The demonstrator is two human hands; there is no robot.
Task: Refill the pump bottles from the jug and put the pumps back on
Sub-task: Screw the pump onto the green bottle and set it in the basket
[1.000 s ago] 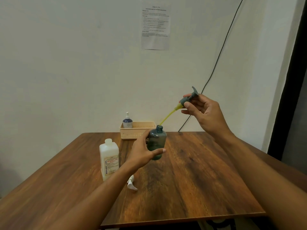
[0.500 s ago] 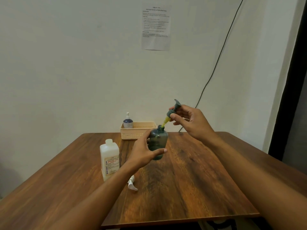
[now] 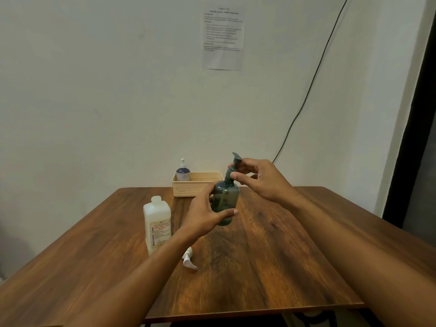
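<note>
Pinched between thumb and fingertips of the right hand (image 3: 259, 179): the dark pump (image 3: 233, 165), seated on the neck of the green bottle (image 3: 225, 200), spout pointing up and away. Probably gripped at the collar so it can be twisted down onto the thread; whether the thread has caught, cannot tell. Wrapped around the body of that bottle from the near side, the left hand (image 3: 205, 215), thumb across the front, fingers behind, closed firmly, likely to stop the bottle turning while the pump goes on. Bottle held upright just above the table (image 3: 295, 267), over its middle towards the far edge; a pale tube faintly visible through the green wall, liquid level hard to read. Outward now: on the left side of the table, the white jug (image 3: 157, 226), standing, cap off, mouth open, label facing this way, near the left wrist. Just beside the left forearm, lying on its side nearer the front edge, a white pump (image 3: 188, 259), off its bottle. At the far edge against the wall, a cream basket (image 3: 197, 186), and at its left end a blue bottle (image 3: 183, 173) with a white pump fitted. Nothing between the hands and the work; only the open jug stands close enough to be knocked by a careless left elbow.
</note>
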